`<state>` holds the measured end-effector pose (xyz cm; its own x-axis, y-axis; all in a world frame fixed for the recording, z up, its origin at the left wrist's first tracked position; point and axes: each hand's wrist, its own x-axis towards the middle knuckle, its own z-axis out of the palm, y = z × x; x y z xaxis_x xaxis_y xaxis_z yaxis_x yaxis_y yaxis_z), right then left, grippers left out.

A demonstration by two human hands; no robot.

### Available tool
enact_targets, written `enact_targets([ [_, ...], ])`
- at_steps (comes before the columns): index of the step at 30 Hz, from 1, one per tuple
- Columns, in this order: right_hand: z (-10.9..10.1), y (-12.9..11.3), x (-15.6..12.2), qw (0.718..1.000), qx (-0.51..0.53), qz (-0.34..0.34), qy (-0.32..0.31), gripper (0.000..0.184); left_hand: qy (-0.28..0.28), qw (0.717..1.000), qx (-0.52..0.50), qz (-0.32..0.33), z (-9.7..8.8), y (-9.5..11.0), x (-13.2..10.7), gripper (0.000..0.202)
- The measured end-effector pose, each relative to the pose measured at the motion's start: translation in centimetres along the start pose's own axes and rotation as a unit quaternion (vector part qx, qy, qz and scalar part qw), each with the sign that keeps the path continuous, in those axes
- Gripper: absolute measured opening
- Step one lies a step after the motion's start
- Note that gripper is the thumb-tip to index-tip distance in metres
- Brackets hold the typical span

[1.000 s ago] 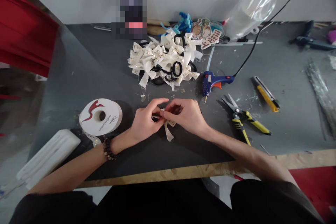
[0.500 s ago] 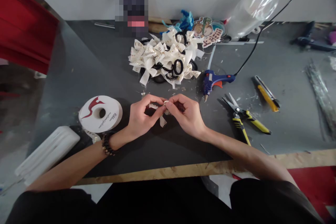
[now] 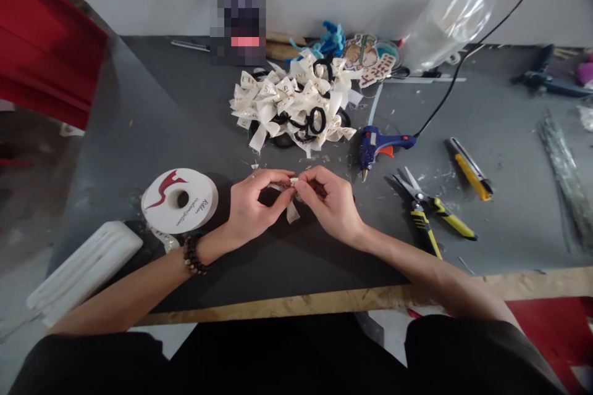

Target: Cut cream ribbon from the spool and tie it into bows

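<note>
My left hand [image 3: 254,207] and my right hand [image 3: 331,205] meet over the middle of the dark table. Fingertips of both pinch a small piece of white ribbon [image 3: 293,212], one end of which hangs down between them. Much of the ribbon is hidden by the fingers, so its exact shape cannot be made out. Just beyond the hands lies a pile of white ribbon bows [image 3: 278,95] with black hair ties [image 3: 317,120] among them. A white ribbon spool [image 3: 160,213] rests left of my left hand, its loose printed ribbon trailing toward my wrist.
Right of the pile lies a blue glue gun [image 3: 384,141] with a black cord. Nearer are yellow-handled scissors [image 3: 419,203] and a yellow utility knife [image 3: 470,170]. A white block-shaped object [image 3: 88,268] sits at the left edge. A clear plastic bag [image 3: 449,18] stands at the back.
Both hands stay in nearly the same place, still pinching the ribbon. The fingers have shifted slightly, and the whole view has moved a little.
</note>
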<state>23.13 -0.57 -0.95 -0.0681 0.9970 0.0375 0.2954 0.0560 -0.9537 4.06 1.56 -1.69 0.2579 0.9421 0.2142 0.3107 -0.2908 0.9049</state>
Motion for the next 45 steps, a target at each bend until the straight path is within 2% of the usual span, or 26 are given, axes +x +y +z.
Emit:
enact_targets([
  [5,-0.3,0.0,0.1,1.0,-0.021,-0.007,0.021,0.026,-0.022,0.999,-0.041,-0.029,-0.1,0.0,0.3,0.017],
  [11,-0.7,-0.5,-0.1,0.997,-0.025,-0.054,0.04,0.032,-0.019,0.984,-0.167,-0.055,-0.2,-0.7,1.0,0.008],
  [22,-1.1,-0.9,0.2,0.992,-0.08,-0.096,0.002,0.022,-0.064,0.986,-0.144,-0.058,-0.6,0.1,1.2,0.024],
  [29,-0.7,-0.8,0.1,0.993,-0.07,-0.085,0.048,0.014,-0.04,0.988,-0.13,-0.067,-0.2,-0.6,0.9,0.019],
  [33,-0.8,-0.7,0.2,0.99,-0.078,-0.106,0.041,0.012,-0.046,0.991,-0.113,-0.056,-0.2,-0.7,0.8,0.016],
  [37,-0.9,-0.5,0.2,0.989,-0.065,-0.128,0.031,0.013,-0.056,0.986,-0.14,-0.065,-0.3,-0.8,0.9,0.013],
  [42,-0.8,0.2,0.5,0.997,0.01,-0.059,0.044,0.015,-0.04,0.978,-0.197,-0.062,-0.3,-1.6,1.1,0.011],
  [45,-0.8,0.3,0.5,0.997,-0.011,-0.069,0.039,0.013,-0.046,0.98,-0.187,-0.059,-0.3,-1.7,1.0,0.014],
])
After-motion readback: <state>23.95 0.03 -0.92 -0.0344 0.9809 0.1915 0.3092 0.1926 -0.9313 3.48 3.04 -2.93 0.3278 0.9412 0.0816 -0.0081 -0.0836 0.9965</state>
